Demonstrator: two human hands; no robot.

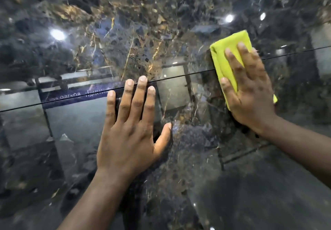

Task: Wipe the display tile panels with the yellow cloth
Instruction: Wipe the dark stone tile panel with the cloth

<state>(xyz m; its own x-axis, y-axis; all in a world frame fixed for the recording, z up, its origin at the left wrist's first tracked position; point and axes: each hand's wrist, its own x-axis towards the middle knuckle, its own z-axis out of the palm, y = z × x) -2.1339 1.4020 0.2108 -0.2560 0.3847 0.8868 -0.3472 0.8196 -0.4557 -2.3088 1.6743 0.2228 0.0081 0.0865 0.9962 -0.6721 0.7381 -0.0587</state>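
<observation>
Just left of centre frame, the left hand lies flat on the lower tile panel, fingers straight and slightly spread, holding nothing, tips reaching the seam below the upper tile panel. At right, the right hand presses the folded yellow cloth against the panels across that seam, fingers straight and splayed.
</observation>
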